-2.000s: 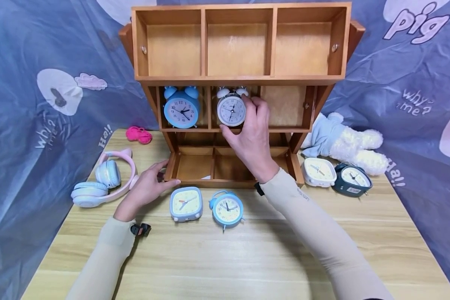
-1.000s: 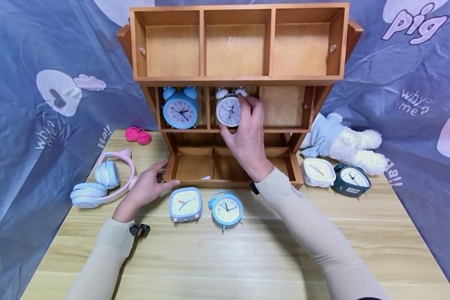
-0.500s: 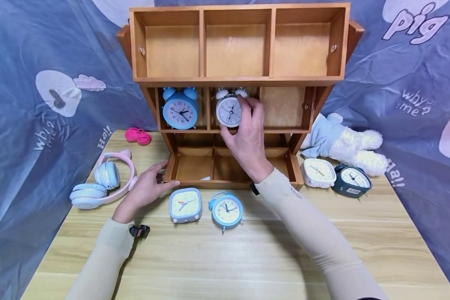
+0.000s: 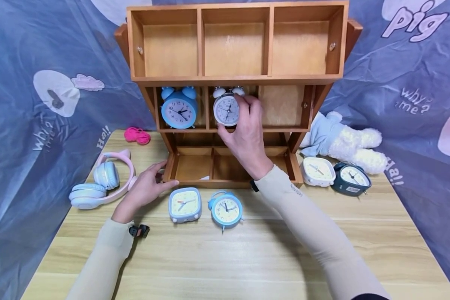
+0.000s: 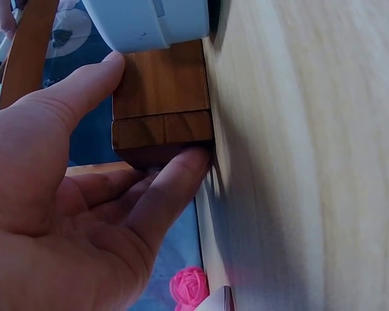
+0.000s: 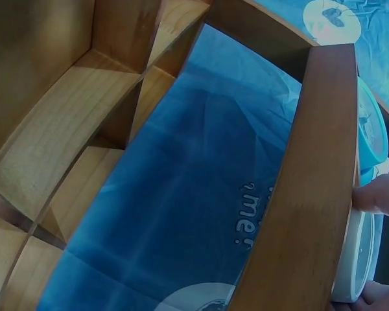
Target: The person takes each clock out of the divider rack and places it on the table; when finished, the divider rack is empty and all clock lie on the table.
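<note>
My right hand (image 4: 247, 135) pinches a white twin-bell alarm clock (image 4: 226, 110) by its right side, with the thumb low and the fingers higher up. That clock stands upright in the middle compartment of the middle tier of a wooden shelf (image 4: 236, 78). In the right wrist view, the thumb and fingertips touch the rim of the white clock (image 6: 355, 256). My left hand (image 4: 146, 189) grips the lower left corner of the shelf; in the left wrist view, thumb and fingers lie on either side of the wooden end (image 5: 162, 97). A blue twin-bell clock (image 4: 179, 110) fills the left compartment.
Before the shelf stand a square blue-grey clock (image 4: 185, 204) and a small blue clock (image 4: 226, 210). Headphones (image 4: 105, 179) and pink yarn (image 4: 136, 136) lie left. A white clock (image 4: 318, 171), a dark green clock (image 4: 351, 179) and a plush toy (image 4: 345, 141) are right.
My right hand has shifted slightly left along with the white twin-bell clock, while the whole view drifted a little too. The left hand keeps its place on the shelf corner.
</note>
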Motion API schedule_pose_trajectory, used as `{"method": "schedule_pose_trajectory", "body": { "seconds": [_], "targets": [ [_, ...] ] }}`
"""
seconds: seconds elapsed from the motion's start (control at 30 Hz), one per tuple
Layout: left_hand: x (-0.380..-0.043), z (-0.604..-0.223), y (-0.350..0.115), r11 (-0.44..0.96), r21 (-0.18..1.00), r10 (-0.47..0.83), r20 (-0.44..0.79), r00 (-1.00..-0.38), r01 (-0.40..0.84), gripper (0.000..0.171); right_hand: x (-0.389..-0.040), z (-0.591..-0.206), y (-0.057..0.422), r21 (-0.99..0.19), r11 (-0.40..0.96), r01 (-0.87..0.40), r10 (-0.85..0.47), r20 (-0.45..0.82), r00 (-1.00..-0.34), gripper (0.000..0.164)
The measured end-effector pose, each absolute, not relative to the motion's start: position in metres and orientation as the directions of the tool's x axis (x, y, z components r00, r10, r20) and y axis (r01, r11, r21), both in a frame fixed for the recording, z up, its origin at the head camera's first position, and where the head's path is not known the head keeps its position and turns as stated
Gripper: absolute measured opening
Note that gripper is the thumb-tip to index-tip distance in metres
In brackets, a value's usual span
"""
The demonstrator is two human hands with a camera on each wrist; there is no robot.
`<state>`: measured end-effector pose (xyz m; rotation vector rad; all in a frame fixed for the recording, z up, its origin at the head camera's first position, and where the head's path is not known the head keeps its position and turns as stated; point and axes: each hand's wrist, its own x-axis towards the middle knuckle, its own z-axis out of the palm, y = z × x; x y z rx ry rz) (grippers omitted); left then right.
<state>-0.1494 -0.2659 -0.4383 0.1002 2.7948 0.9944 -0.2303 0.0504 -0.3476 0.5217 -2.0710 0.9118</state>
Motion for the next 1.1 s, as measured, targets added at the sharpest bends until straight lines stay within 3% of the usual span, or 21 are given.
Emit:
{"method": "schedule_pose_trajectory", "body": {
  "seconds": [1.1],
  "targets": [
    [-0.1497, -0.4387, -0.2665, 0.765, 0.644, 0.121, -0.137, -0.983, 0.004, 0.098, -0.2269, -0.3379, 0.0571, -0.388, 0.652, -0.651, -0.070, 0.825, -0.561, 0.073]
  ]
}}
